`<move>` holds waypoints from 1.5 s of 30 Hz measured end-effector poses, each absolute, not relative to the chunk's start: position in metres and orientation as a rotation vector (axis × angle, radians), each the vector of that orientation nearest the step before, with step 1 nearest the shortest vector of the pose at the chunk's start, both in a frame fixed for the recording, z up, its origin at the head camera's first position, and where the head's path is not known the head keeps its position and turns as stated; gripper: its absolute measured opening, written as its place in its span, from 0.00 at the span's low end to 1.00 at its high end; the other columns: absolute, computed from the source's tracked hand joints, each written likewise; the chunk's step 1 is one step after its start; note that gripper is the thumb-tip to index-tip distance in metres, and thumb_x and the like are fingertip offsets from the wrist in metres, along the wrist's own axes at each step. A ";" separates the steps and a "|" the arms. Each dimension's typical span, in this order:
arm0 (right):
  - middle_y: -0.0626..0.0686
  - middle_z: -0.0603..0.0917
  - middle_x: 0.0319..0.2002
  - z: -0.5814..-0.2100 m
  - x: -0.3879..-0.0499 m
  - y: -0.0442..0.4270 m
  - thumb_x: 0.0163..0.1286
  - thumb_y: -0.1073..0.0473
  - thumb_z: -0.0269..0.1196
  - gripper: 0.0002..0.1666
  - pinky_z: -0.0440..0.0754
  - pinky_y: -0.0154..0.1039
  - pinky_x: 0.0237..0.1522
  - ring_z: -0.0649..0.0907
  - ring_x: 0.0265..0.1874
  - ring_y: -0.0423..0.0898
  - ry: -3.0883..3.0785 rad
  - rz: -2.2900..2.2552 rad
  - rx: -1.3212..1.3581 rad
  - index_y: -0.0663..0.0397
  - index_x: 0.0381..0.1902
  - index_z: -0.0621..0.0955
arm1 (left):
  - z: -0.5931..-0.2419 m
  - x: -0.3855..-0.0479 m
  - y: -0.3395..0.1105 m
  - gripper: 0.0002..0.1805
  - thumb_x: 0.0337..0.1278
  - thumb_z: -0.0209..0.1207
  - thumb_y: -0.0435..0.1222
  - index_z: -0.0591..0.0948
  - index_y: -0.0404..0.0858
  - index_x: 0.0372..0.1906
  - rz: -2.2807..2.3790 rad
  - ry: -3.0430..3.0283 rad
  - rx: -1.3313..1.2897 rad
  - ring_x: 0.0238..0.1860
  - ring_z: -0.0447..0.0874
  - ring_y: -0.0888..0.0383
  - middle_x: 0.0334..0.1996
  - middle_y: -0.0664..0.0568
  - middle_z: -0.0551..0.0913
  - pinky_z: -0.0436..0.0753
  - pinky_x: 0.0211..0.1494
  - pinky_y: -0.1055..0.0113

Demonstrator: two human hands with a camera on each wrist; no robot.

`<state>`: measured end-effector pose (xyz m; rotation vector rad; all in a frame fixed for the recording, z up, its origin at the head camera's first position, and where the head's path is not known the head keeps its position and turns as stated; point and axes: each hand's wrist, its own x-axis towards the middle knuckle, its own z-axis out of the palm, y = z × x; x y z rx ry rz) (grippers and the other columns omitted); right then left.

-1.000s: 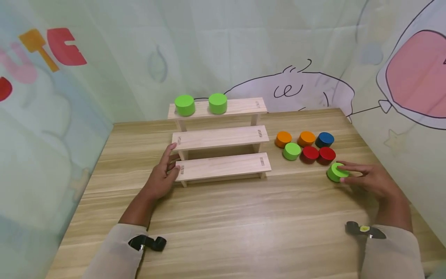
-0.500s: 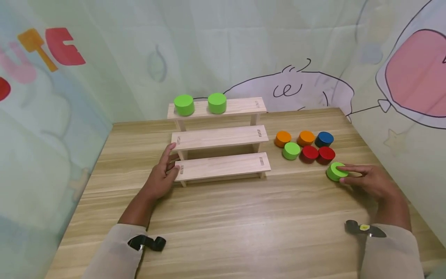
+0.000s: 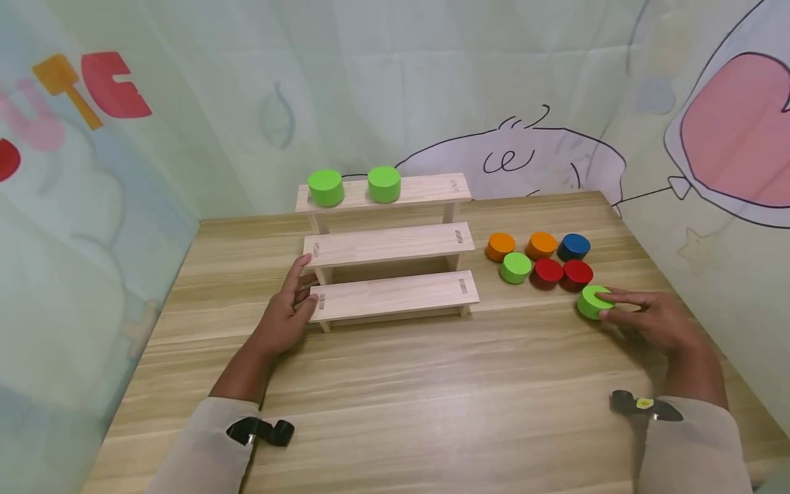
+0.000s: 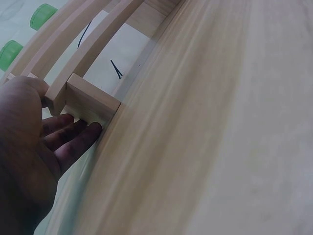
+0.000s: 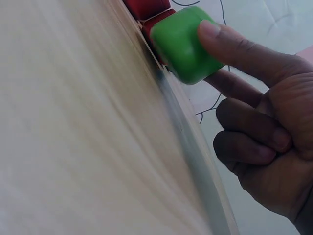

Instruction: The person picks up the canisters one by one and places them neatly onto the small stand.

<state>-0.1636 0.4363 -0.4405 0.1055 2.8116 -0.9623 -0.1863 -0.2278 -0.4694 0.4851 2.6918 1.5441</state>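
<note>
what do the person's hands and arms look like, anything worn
The left hand and right hand are gloveless. The light grey-beige fabric left sleeve and matching right sleeve look plain. The left one carries a small black, round-ended device, the right one a similar black device with a yellow mark.

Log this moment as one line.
left hand: holds three-tier pale wooden rack | right hand: pinches green cylinder | top shelf: two green cylinders

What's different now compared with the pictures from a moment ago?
Nothing has clearly moved, and nothing was newly grabbed or let go. The right hand still pinches the same green block in its fingers; the left hand still holds the wooden rack. The other blocks stayed put too.
</note>
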 end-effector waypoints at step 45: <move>0.31 0.88 0.61 -0.411 -0.172 0.356 0.64 0.79 0.74 0.25 0.87 0.23 0.36 0.93 0.32 0.30 2.879 -2.071 -0.294 0.71 0.59 0.86 | -0.471 -0.187 -0.229 0.43 0.85 0.48 0.33 0.44 0.60 0.91 1.559 2.689 0.482 0.75 0.76 0.26 0.79 0.27 0.70 0.80 0.71 0.31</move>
